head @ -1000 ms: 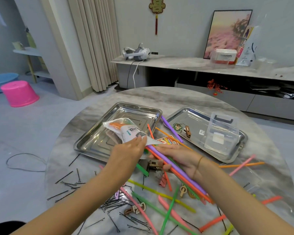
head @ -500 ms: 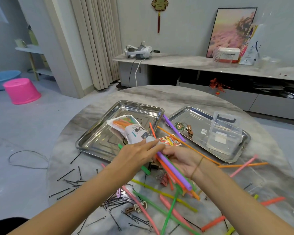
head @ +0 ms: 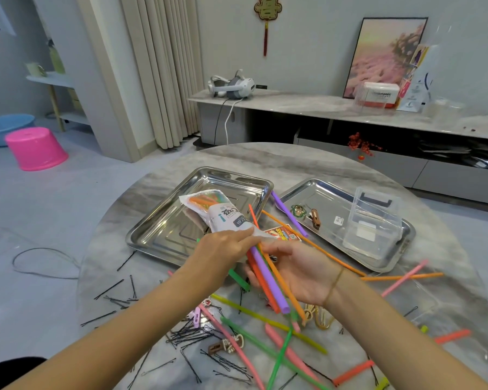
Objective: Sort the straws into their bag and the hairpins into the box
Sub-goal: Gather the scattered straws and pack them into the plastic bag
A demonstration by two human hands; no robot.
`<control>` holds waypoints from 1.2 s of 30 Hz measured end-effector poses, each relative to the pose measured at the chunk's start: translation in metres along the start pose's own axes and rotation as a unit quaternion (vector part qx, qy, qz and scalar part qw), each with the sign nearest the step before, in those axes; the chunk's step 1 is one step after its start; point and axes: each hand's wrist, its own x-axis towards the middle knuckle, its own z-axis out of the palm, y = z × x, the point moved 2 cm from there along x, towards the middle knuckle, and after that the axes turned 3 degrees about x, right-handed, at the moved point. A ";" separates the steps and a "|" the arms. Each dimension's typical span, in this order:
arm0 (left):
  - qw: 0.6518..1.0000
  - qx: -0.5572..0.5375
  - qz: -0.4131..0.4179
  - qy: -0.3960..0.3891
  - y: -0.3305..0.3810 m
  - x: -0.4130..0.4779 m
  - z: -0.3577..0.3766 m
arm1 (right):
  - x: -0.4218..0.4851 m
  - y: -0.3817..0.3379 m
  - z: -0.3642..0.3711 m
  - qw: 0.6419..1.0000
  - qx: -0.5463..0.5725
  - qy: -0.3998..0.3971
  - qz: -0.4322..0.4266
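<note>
Head view | bag [head: 223, 215] mouth is pinched in the fingers of the left hand [head: 226, 246] | straw bundle [head: 268, 280] is gripped by the right hand [head: 299, 271], at 5 o'clock of the bag | tips are best aligned, then slid in with the mouth pulled wide | box [head: 375, 220] at 2 o'clock, hairpins [head: 192, 336] at 7 | bag opening is hidden behind the fingers.

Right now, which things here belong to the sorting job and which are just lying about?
Job: white printed straw bag, pinched by the left hand; bunch of purple and orange straws in the right hand; loose coloured straws; black wire hairpins; clear plastic box.
Lying about: pink plastic stool; white headset; framed picture.
</note>
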 end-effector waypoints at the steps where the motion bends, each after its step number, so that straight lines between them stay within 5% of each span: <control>1: 1.000 -0.002 -0.001 0.005 0.001 0.000 0.000 | -0.003 0.000 0.002 0.999 -0.035 -0.004 0.011; 8: 0.999 0.016 0.001 -0.029 0.004 0.003 0.000 | -0.013 -0.003 0.001 0.978 -0.205 -0.028 0.026; 12: 1.000 0.026 -0.012 0.010 0.012 0.001 -0.002 | -0.005 -0.017 -0.009 0.961 -0.253 0.056 -0.095; 17: 0.998 -0.029 -0.035 0.043 0.015 0.003 -0.006 | 0.000 -0.018 -0.011 0.972 -0.146 0.094 -0.159; 22: 0.993 -0.069 -0.074 0.059 0.000 0.005 -0.009 | -0.019 -0.029 -0.003 0.998 0.035 -0.042 -0.025; 28: 0.991 -0.054 -0.094 0.076 -0.008 0.009 -0.009 | -0.039 -0.033 -0.006 0.993 0.091 -0.072 -0.003; 36: 0.989 -0.091 -0.068 0.090 0.005 0.013 -0.009 | -0.026 -0.015 -0.002 0.966 0.067 0.191 -0.162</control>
